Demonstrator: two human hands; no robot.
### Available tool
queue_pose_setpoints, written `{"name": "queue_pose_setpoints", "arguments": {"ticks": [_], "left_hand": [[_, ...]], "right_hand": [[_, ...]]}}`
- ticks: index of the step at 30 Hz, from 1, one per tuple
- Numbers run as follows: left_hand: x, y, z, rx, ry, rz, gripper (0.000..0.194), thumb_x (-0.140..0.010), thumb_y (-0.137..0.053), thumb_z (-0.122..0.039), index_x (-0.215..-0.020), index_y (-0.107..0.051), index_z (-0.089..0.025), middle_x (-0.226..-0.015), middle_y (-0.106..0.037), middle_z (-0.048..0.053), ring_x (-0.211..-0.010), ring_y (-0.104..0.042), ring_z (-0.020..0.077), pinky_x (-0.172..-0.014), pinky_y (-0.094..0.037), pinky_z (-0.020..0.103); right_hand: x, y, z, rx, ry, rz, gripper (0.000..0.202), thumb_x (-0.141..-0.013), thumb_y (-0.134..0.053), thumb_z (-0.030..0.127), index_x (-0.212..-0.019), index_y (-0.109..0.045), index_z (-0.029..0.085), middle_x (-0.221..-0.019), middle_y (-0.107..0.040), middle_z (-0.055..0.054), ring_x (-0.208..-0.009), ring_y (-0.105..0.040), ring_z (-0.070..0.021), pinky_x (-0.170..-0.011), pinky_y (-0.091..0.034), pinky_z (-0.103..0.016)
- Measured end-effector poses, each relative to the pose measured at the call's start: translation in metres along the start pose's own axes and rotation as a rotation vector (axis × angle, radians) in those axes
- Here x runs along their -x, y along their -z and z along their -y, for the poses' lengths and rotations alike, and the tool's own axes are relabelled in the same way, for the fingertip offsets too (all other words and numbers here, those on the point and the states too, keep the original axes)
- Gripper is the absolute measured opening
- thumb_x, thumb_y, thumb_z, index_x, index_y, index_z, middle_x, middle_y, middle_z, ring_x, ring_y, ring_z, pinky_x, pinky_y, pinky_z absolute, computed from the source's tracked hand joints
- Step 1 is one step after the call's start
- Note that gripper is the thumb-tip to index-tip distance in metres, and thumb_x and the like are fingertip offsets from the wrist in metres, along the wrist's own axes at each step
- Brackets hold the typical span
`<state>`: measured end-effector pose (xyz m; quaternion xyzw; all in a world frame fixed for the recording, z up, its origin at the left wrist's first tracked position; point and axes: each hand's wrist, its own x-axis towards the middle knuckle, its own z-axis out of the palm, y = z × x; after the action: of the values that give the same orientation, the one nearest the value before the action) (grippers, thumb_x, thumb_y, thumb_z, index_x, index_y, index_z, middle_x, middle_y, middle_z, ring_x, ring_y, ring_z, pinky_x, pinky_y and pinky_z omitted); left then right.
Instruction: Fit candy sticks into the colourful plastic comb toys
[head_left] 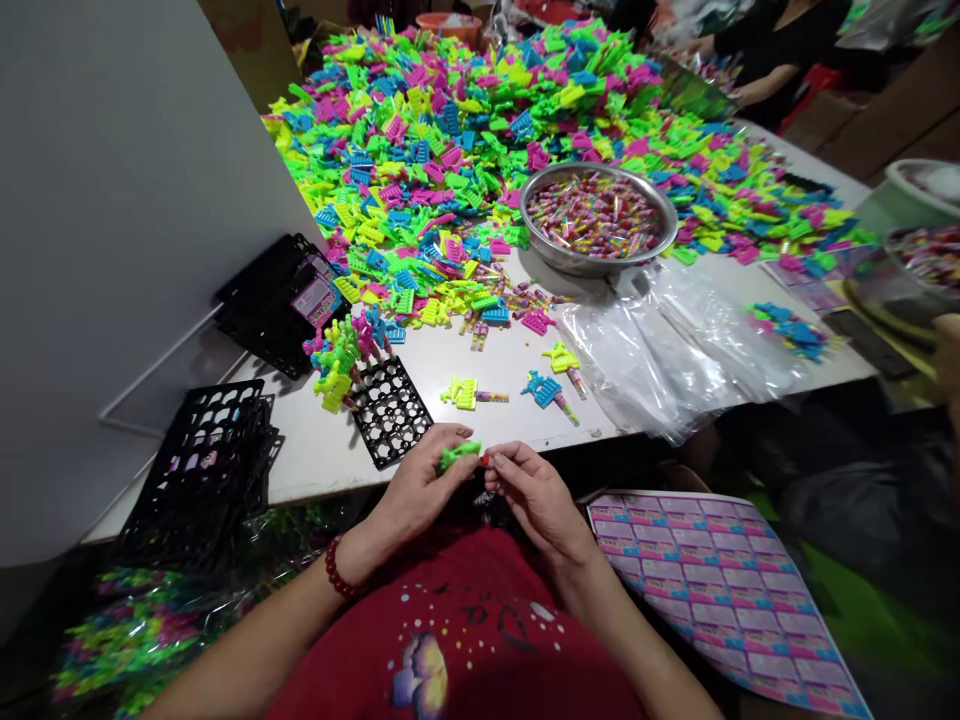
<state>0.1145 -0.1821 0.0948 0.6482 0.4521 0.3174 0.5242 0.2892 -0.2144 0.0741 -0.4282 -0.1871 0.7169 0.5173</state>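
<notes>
At the front table edge, my left hand (pixel 416 485) grips a bright green plastic toy piece (pixel 459 455) between thumb and fingers. My right hand (pixel 538 498) pinches a small candy tube with a red end (pixel 485 461), touching or nearly touching the green piece; the fingers hide most of it. Just beyond lie a yellow toy (pixel 461 393), a blue toy (pixel 546 388) and another yellow toy (pixel 561 358), each with a candy tube sticking out. Left of them, a black perforated tray (pixel 394 412) carries several finished-looking toys (pixel 337 358) standing upright along its far left side.
A large heap of coloured plastic toys (pixel 450 130) covers the table's back. A steel bowl (pixel 529 225) holds many candy tubes. Clear plastic bags (pixel 675 350) lie right. Black trays (pixel 199 470) stack at left; a printed label sheet (pixel 720 590) sits below right. A co-worker's arm (pixel 769 85) shows behind.
</notes>
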Motion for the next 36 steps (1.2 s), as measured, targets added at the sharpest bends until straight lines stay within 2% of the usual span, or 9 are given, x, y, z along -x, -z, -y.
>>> {"name": "queue_pose_setpoints", "arguments": {"ticks": [2,5,8,10,15,21,27,36], "left_hand": [[-0.001,-0.004,0.004,0.205,0.176,-0.075,0.029,-0.09,-0.061,-0.046,-0.097,-0.066,-0.018,-0.101,-0.064,0.007,-0.097,-0.059,0.0202,-0.092,-0.047,0.034],[-0.002,-0.009,0.005,0.558,0.386,-0.074,0.033,-0.082,-0.071,-0.047,-0.092,-0.062,-0.016,-0.085,-0.064,0.003,-0.073,-0.057,0.0126,-0.068,-0.047,0.023],[-0.002,-0.011,0.001,0.726,0.436,-0.054,0.038,-0.074,-0.079,-0.046,-0.081,-0.058,-0.015,-0.07,-0.056,-0.001,-0.057,-0.046,0.007,-0.048,-0.036,0.017],[-0.003,-0.013,-0.001,0.758,0.439,-0.04,0.041,-0.073,-0.079,-0.048,-0.076,-0.056,-0.014,-0.065,-0.051,-0.003,-0.051,-0.041,0.0055,-0.042,-0.031,0.016],[-0.003,-0.018,-0.002,0.724,0.442,-0.021,0.043,-0.074,-0.078,-0.05,-0.071,-0.053,-0.015,-0.058,-0.048,-0.004,-0.046,-0.039,0.0045,-0.039,-0.029,0.015],[0.0,-0.018,0.001,0.673,0.412,-0.024,0.04,-0.079,-0.073,-0.05,-0.076,-0.052,-0.016,-0.06,-0.05,-0.005,-0.045,-0.042,0.0045,-0.04,-0.034,0.015],[0.002,-0.013,0.005,0.507,0.392,0.029,0.039,-0.084,-0.067,-0.053,-0.081,-0.05,-0.018,-0.061,-0.057,-0.004,-0.044,-0.048,0.0064,-0.042,-0.036,0.016],[0.0,-0.011,-0.006,0.436,0.39,0.115,0.038,-0.084,-0.065,-0.053,-0.079,-0.052,-0.018,-0.061,-0.056,-0.003,-0.042,-0.047,0.0075,-0.041,-0.035,0.018]], "right_hand": [[0.0,0.0,0.0,0.012,0.042,-0.022,0.029,-0.065,-0.09,0.037,-0.083,-0.075,0.02,-0.08,-0.068,0.001,-0.071,-0.059,-0.0097,-0.07,-0.049,-0.02],[0.001,0.0,0.0,0.029,0.09,-0.031,0.03,-0.066,-0.09,0.035,-0.088,-0.075,0.021,-0.084,-0.07,0.001,-0.074,-0.059,-0.0099,-0.074,-0.049,-0.021],[0.001,-0.001,0.001,0.022,0.075,-0.019,0.03,-0.065,-0.091,0.034,-0.088,-0.075,0.022,-0.086,-0.071,0.001,-0.074,-0.06,-0.0096,-0.074,-0.049,-0.021],[0.002,-0.001,0.0,0.014,0.051,-0.012,0.03,-0.064,-0.091,0.033,-0.085,-0.074,0.021,-0.083,-0.071,0.001,-0.072,-0.06,-0.0093,-0.073,-0.049,-0.02],[0.004,-0.002,0.0,-0.004,0.001,0.006,0.03,-0.063,-0.092,0.033,-0.081,-0.074,0.019,-0.078,-0.07,0.001,-0.07,-0.061,-0.0098,-0.069,-0.05,-0.02],[0.006,-0.001,0.002,-0.009,-0.022,0.036,0.028,-0.064,-0.091,0.033,-0.08,-0.073,0.018,-0.076,-0.068,0.001,-0.067,-0.059,-0.0098,-0.066,-0.048,-0.021],[0.005,0.001,0.0,0.011,-0.023,0.076,0.028,-0.065,-0.09,0.035,-0.078,-0.072,0.019,-0.073,-0.067,0.001,-0.066,-0.057,-0.0107,-0.066,-0.046,-0.022],[0.012,0.003,-0.002,0.097,0.024,0.086,0.029,-0.072,-0.086,0.041,-0.081,-0.069,0.019,-0.071,-0.066,0.001,-0.065,-0.057,-0.0119,-0.066,-0.043,-0.025]]}}
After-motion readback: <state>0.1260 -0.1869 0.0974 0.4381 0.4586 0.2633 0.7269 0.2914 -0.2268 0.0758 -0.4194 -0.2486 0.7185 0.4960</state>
